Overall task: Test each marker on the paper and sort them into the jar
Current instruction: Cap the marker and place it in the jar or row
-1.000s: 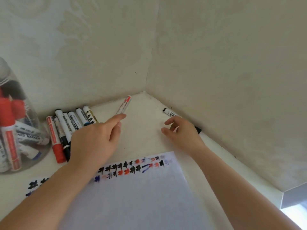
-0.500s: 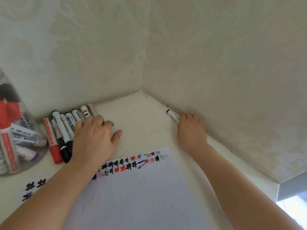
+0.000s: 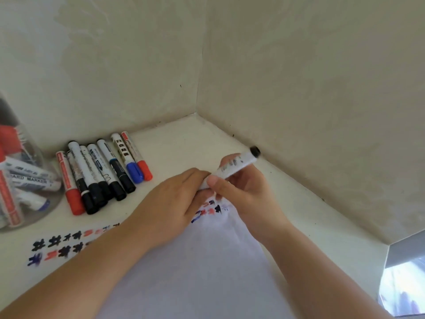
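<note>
A white marker (image 3: pixel 236 168) with a black end cap is held over the paper's top edge by both hands. My right hand (image 3: pixel 247 194) grips its barrel from below. My left hand (image 3: pixel 174 210) is closed over its lower end, which is hidden. The white paper (image 3: pixel 202 268) lies in front of me, with rows of black, red and blue test marks along its top edge. A row of several capped markers (image 3: pixel 101 173) lies at the back left. The clear jar (image 3: pixel 20 178) at the far left holds several markers.
Two beige walls meet in a corner just behind the work area. The white tabletop (image 3: pixel 184 146) runs to both walls. A grey edge with a bright patch (image 3: pixel 404 277) sits at the lower right.
My right hand picked the white marker up from beside the right wall and brought it over the paper. My left hand left the marker row and closed on the marker's lower end.
</note>
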The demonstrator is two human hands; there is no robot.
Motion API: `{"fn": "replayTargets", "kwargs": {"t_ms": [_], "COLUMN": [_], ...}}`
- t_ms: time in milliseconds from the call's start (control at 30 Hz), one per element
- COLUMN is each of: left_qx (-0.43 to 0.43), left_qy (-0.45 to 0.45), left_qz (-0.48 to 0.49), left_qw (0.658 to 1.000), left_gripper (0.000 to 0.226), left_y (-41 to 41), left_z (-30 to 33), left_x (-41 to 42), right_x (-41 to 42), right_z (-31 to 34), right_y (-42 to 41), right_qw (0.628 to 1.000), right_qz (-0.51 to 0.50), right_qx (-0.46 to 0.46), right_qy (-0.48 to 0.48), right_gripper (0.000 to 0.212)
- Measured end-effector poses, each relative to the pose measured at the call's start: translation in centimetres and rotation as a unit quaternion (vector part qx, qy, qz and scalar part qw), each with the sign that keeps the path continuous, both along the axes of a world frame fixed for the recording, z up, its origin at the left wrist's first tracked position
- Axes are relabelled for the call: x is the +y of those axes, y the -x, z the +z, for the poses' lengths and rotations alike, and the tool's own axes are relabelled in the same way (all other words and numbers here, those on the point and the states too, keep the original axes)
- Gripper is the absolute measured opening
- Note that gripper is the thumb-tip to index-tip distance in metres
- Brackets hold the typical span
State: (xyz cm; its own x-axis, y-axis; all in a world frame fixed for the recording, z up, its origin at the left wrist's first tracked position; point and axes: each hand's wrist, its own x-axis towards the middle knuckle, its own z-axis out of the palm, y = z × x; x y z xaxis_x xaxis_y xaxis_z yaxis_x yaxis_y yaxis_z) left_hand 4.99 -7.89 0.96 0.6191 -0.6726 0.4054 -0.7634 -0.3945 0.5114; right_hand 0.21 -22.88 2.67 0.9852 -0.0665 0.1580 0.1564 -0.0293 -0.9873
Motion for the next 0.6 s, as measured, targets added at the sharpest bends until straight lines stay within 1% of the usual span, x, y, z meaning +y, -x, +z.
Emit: {"fn": "replayTargets", "kwargs": {"t_ms": [100, 233, 400, 467, 533, 600], "left_qx": [-0.071, -0.073, -0.077, -0.093, -0.112, -0.106], "left_qy": [-0.041, -0.067, -0.073, -0.08, -0.084, -0.075], "left_qz": [-0.015, -0.04, -0.043, -0.033, -0.022, -0.026], "left_qw": [0.997, 0.994, 0.993, 0.992, 0.99, 0.991], "left_gripper": [0.024, 0.031, 0.03, 0.028, 0.025, 0.026], "left_y": [0.2, 0.4, 0.4, 0.4, 0.3, 0.0], "left_z": [0.0, 0.5, 0.7, 0.8, 0.9, 0.8], "left_x": [-0.1, 0.3, 0.1, 0.2, 0.5, 0.7], "right_x": [-0.1, -0.4, -0.7, -0.8, -0.9, -1.0], "right_z": [-0.3, -0.4, -0.6, -0.7, -0.6, -0.8], "right_y": [0.3, 0.4, 0.3, 0.3, 0.3, 0.3], "right_qw": [0.999, 0.997, 0.995, 0.994, 0.995, 0.996], "right_qz": [0.016, 0.048, 0.069, 0.077, 0.077, 0.078], "right_qx": [0.002, 0.013, 0.019, 0.024, 0.022, 0.011], "right_qy": [-0.043, -0.056, -0.069, -0.067, -0.055, -0.034], "right_gripper": [0.022, 0.022, 0.018, 0.018, 0.018, 0.017]}}
